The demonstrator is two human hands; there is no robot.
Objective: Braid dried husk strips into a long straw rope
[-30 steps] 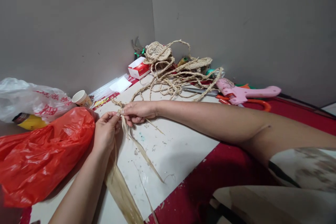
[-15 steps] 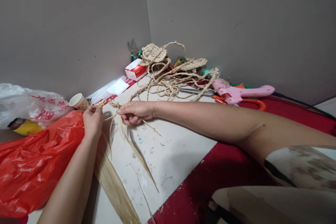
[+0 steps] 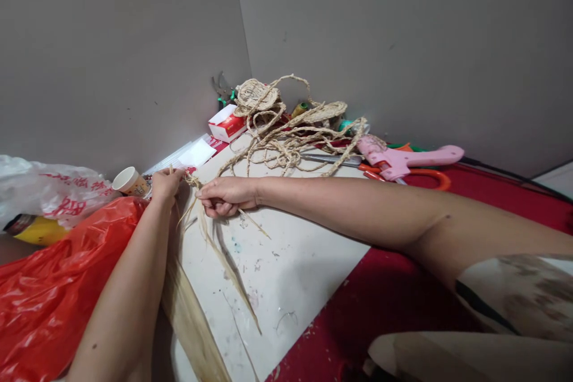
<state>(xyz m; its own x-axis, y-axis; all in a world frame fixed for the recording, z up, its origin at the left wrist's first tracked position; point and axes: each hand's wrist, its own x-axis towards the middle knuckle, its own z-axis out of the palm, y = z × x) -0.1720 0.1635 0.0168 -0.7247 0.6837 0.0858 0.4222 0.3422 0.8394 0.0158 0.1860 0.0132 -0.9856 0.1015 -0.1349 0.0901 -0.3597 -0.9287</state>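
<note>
Pale dry plant-fibre strands [image 3: 230, 271] hang from my right hand [image 3: 226, 197], whose fingers are closed in a pinch around them. A short braided piece [image 3: 192, 179] of the same fibre lies between my two hands. My left hand [image 3: 165, 185] is also pinched closed, close beside the braid, with fibre at its fingertips. Below my left wrist, a wide flat fibre strip [image 3: 192, 322] runs down toward the near edge. Beyond my right hand lies a tangled heap of braided fibre rope [image 3: 286, 152], some of it coiled.
At the right are a pink glue gun [image 3: 394, 158] and orange-handled scissors [image 3: 430, 179]. A red-and-white box [image 3: 227, 125] and pliers [image 3: 222, 89] stand at the back. On the left are a paper cup [image 3: 129, 181], a red plastic bag [image 3: 85, 274] and a white bag [image 3: 49, 185].
My left hand has moved slightly inward, closer to the braid and my right hand. The right hand keeps its pinch on the strands. The view has shifted a little.
</note>
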